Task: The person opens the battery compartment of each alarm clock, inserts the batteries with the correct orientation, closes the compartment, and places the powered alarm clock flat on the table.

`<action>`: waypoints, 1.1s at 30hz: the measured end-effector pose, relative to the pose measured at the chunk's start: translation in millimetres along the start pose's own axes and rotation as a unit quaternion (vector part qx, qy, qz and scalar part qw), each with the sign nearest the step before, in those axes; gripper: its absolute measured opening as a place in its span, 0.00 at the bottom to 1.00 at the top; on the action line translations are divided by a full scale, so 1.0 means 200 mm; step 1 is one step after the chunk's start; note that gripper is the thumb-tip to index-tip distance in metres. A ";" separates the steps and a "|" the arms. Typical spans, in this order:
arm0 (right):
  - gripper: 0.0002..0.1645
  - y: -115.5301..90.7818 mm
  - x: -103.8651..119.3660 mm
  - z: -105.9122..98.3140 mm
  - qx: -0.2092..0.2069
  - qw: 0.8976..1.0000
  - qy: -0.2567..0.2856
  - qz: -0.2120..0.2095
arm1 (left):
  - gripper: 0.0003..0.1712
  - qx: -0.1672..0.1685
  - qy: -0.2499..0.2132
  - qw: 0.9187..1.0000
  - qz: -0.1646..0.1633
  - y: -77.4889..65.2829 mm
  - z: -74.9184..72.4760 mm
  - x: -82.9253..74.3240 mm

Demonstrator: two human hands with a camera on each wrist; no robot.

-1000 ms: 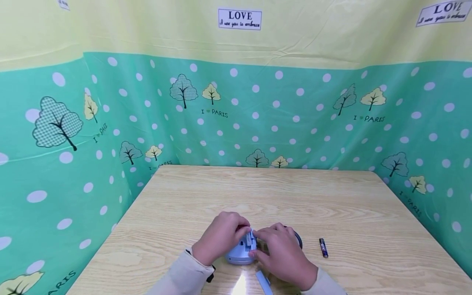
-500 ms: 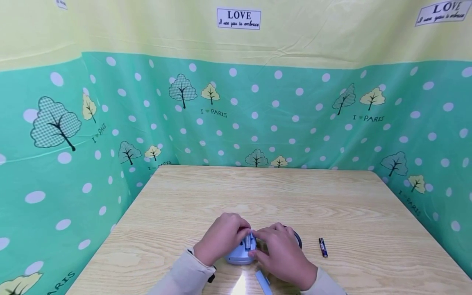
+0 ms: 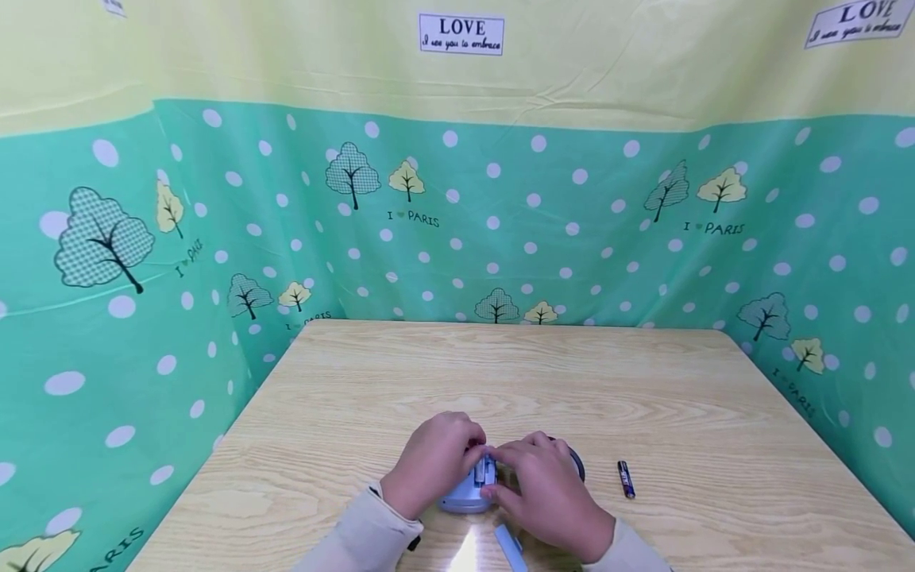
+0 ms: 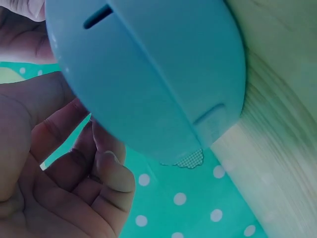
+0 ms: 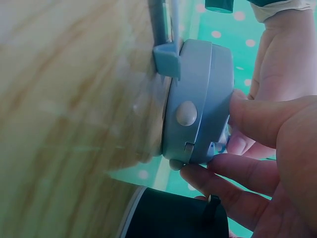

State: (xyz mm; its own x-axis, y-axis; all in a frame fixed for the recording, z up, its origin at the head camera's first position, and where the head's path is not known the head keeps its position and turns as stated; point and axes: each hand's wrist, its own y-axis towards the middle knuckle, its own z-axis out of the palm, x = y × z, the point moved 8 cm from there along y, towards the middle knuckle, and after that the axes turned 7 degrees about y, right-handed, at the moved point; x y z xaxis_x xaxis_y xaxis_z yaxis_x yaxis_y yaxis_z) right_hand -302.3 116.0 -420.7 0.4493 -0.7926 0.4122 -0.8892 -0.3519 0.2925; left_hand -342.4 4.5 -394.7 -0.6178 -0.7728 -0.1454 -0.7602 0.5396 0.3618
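A light-blue rounded device lies on the table, its battery compartment facing up; its smooth curved side fills much of the left wrist view. My left hand bends over it, thumb and index finger pinching near the upper end of a pale, silvery battery in the compartment. The fingertips hide that end. My right hand holds the device from the right. In the right wrist view, its thumb lies on one face, near the fingers at the lower edge, and a silver button shows on the device's side.
A dark-blue battery lies on the table to the right. A light-blue strip-shaped cover lies in front of the device. Behind my right hand stands a dark cylindrical object, mostly hidden in the head view.
The battery in the compartment has gone from slanted to nearly straight along the slot. My left hand has shifted slightly right; my right hand has stayed in place.
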 end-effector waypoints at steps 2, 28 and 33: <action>0.30 0.00 0.00 0.00 -0.002 1.000 -0.001 -0.001 | 0.05 -0.002 0.011 1.000 0.000 0.00 0.00 0.00; 0.33 0.00 -0.01 0.00 0.000 1.000 -0.001 0.004 | 0.10 0.010 -0.028 1.000 -0.009 -0.06 0.01 0.07; 0.32 0.00 0.00 0.00 -0.005 1.000 0.001 0.002 | 0.13 0.007 -0.037 0.999 0.005 -0.08 0.00 0.07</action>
State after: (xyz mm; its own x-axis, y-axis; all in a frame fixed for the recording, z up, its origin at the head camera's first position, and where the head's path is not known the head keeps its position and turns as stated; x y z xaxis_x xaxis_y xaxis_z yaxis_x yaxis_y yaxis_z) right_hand -303.1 116.5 -420.8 0.4464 -0.7930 0.4146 -0.8897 -0.3439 0.3002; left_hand -339.4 -14.5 -402.3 -0.6382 -0.7409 -0.2093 -0.7562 0.5523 0.3508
